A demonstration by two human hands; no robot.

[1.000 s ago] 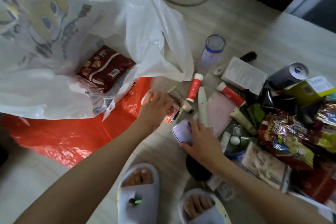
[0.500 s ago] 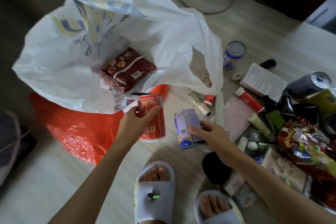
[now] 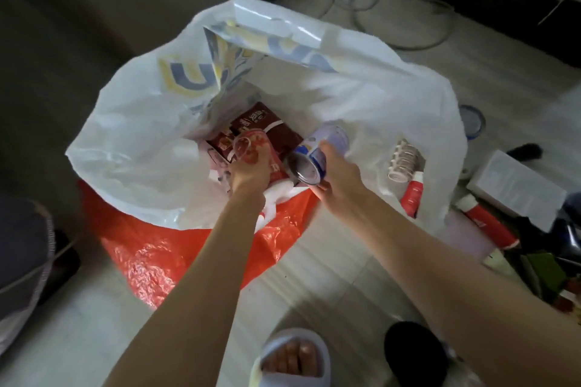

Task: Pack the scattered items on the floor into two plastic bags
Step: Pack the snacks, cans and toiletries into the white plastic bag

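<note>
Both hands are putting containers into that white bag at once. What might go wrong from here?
1. The left hand holds a red cup and the right hand a blue-and-white can over the dark red snack packet in the white bag; dropped, they might crush it.
2. Nothing holds the bag's mouth open, so the limp rim could fold in and an item may slide out onto the red bag.

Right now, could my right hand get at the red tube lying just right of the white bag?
Probably not yet: the right hand grips a blue can over the white bag. The red tube itself lies uncovered.
</note>
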